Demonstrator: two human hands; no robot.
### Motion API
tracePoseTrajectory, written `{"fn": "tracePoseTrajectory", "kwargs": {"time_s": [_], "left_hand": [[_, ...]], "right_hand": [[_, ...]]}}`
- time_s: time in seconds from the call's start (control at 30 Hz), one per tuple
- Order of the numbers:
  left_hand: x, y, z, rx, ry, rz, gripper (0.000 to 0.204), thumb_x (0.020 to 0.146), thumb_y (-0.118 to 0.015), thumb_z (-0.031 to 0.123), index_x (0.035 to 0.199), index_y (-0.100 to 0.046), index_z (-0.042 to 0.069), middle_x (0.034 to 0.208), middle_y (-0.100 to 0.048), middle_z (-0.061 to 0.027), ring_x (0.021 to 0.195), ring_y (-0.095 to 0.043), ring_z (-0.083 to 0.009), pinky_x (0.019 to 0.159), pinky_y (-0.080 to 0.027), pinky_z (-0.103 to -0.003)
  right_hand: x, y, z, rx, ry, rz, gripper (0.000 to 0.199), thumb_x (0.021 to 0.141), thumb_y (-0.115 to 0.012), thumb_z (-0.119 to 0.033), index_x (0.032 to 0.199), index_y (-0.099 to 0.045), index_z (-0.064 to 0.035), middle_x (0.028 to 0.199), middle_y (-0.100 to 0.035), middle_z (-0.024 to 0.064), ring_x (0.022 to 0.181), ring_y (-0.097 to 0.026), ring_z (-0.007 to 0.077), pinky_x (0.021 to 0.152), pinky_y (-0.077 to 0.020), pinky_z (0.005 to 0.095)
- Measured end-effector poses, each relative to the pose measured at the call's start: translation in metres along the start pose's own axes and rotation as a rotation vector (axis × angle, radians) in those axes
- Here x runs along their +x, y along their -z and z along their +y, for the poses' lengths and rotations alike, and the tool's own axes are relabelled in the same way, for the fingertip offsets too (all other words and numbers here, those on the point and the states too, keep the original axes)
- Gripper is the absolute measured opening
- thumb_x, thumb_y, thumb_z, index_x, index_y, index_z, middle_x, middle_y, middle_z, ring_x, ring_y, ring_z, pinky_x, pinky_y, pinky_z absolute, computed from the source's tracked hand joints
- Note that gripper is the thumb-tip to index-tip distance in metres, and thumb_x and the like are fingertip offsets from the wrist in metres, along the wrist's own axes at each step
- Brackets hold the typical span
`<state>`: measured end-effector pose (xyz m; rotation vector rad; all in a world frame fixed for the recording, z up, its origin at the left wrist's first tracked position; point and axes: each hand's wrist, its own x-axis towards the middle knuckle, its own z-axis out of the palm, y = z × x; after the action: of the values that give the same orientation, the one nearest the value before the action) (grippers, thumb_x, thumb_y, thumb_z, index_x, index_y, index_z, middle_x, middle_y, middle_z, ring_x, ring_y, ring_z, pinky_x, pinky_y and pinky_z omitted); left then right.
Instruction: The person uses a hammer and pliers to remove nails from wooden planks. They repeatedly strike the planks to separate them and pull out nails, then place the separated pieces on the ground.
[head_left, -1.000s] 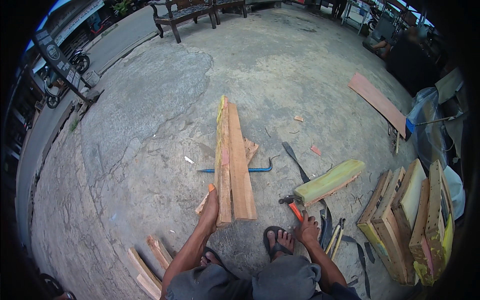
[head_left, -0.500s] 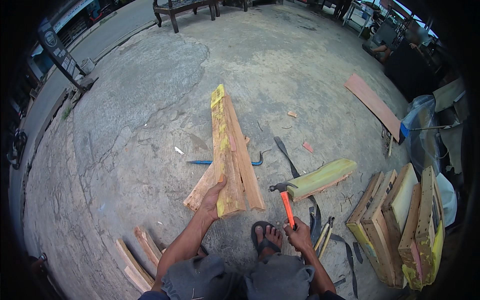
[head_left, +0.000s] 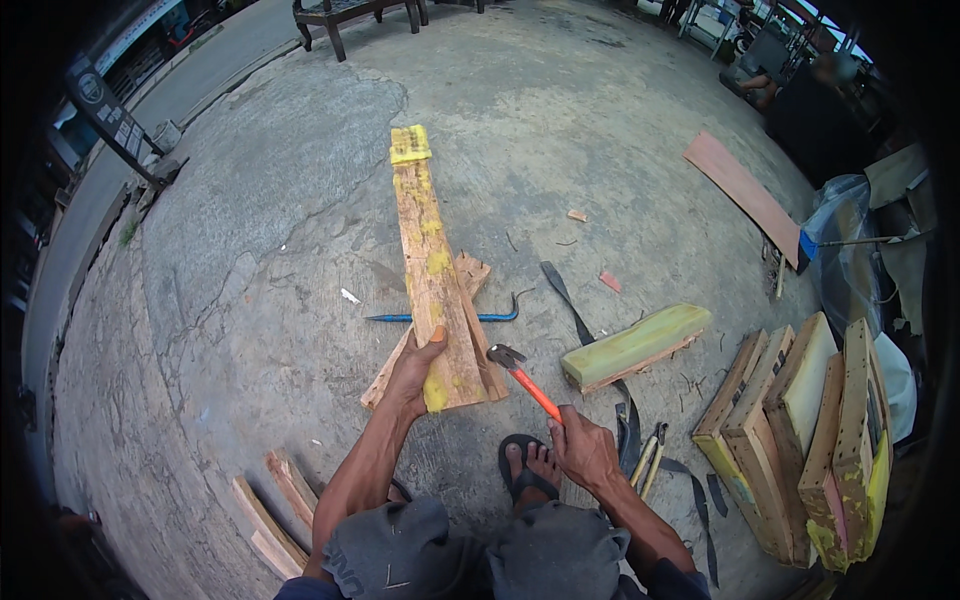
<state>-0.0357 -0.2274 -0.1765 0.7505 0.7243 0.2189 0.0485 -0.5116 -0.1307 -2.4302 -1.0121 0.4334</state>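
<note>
My left hand [head_left: 413, 372] is closed around the near end of a long wooden board [head_left: 428, 270], its thumb on the upper face. Yellow foam remnants cling to that face, and a yellow foam pad [head_left: 409, 145] wraps the far end. Another wooden piece [head_left: 472, 272] crosses beneath it on the ground. My right hand [head_left: 585, 447] grips the orange handle of a claw hammer [head_left: 535, 388]; the hammer's head is close to the board's right edge. Under the board lies a blue pry bar [head_left: 495, 317], its middle hidden.
To the right lie a foam-topped wooden block [head_left: 640, 345], black straps [head_left: 568, 305], pincers [head_left: 652, 462] and a stack of padded wooden frames [head_left: 770, 440]. Wood strips [head_left: 268, 525] rest at lower left. Farther right is a thin panel [head_left: 740, 195]; a person sits at the back right.
The board in my left hand has turned, its far end swinging left and its broad face now showing more. My right hand has raised the hammer and brought it left, nearer the board.
</note>
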Motion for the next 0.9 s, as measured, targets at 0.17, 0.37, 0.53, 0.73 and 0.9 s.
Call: {"fn": "tracePoseTrajectory", "kwargs": {"time_s": [0.17,0.37,0.53,0.73,0.9], "left_hand": [[-0.007,0.025,-0.012,-0.164,0.004,-0.083,0.063,0.107,-0.052,0.017,0.159,-0.018,0.009,0.138,-0.058,-0.0261,0.120,-0.068,-0.0354,0.093,-0.064,-0.049],[-0.001,0.033,-0.015,-0.117,0.030,-0.011,0.061,0.107,-0.055,0.023,0.156,-0.025,0.004,0.139,-0.059,-0.0269,0.121,-0.067,-0.0349,0.097,-0.063,-0.049],[-0.003,0.055,-0.022,-0.328,0.071,-0.140,0.059,0.107,-0.056,0.027,0.153,-0.031,0.000,0.136,-0.061,-0.0268,0.124,-0.066,-0.0353,0.098,-0.062,-0.049],[-0.003,0.035,-0.018,-0.030,-0.009,0.059,0.064,0.107,-0.055,0.032,0.156,-0.027,0.001,0.142,-0.056,-0.0265,0.129,-0.062,-0.0361,0.099,-0.060,-0.050],[-0.004,0.078,-0.029,-0.341,0.014,-0.189,0.066,0.109,-0.048,0.039,0.159,-0.023,0.004,0.147,-0.052,-0.0269,0.131,-0.060,-0.0385,0.103,-0.058,-0.053]], "right_hand": [[0.003,-0.018,0.013,0.110,-0.191,-0.024,0.029,0.103,-0.057,-0.027,0.112,-0.060,0.0004,0.077,-0.068,0.0289,0.074,-0.070,0.0475,0.063,-0.0530,0.0555],[0.024,0.080,-0.045,0.513,-0.045,0.212,0.036,0.109,-0.052,-0.035,0.112,-0.059,0.0007,0.067,-0.056,0.0093,0.056,-0.055,0.0213,0.051,-0.0445,0.0344],[0.046,0.092,-0.103,1.180,0.525,0.663,0.039,0.111,-0.042,-0.046,0.109,-0.045,-0.0075,0.069,-0.037,0.0014,0.050,-0.033,0.0091,0.045,-0.0355,0.0272],[0.027,-0.025,-0.009,0.010,-0.078,-0.142,0.032,0.106,-0.054,-0.032,0.105,-0.053,-0.0002,0.077,-0.068,0.0290,0.075,-0.068,0.0518,0.063,-0.0524,0.0571],[0.016,-0.043,0.013,-0.004,-0.253,-0.149,0.032,0.104,-0.056,-0.030,0.115,-0.055,0.0008,0.088,-0.070,0.0296,0.081,-0.069,0.0503,0.071,-0.0521,0.0596]]}}
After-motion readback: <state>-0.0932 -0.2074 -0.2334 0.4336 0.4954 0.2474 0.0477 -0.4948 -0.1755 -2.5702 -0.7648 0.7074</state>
